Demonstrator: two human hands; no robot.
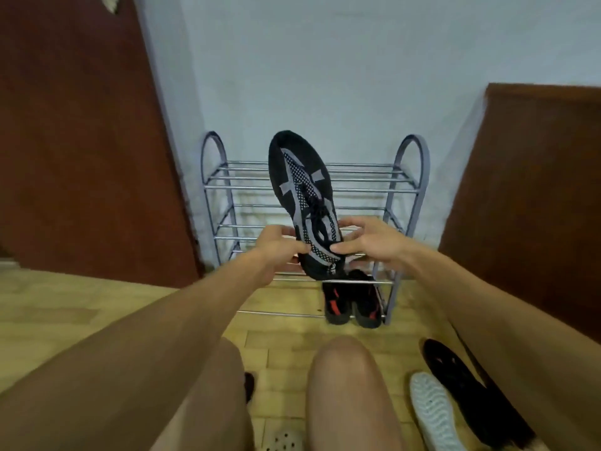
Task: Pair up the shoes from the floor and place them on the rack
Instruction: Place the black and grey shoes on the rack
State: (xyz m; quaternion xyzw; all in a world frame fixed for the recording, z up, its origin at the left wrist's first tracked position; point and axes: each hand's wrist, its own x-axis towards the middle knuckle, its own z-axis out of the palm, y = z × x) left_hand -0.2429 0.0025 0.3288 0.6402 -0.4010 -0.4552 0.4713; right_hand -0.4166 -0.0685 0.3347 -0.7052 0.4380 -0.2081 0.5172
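A black and grey mesh shoe (300,183) is held up in front of the metal shoe rack (403,183), toe pointing up and away. My left hand (279,247) pinches its heel end from the left. My right hand (367,242) grips the same end from the right. A pair of black shoes with red stripes (353,302) sits on the rack's lowest shelf at the right. On the floor to my right lie a black shoe sole-up (468,392) and a white shoe sole-up (432,415).
A dark red door (81,141) stands at the left and a dark red cabinet (536,196) at the right, flanking the rack against a pale wall. My knees (344,385) fill the foreground. A pale clog (283,442) and a dark shoe edge (249,385) lie between them.
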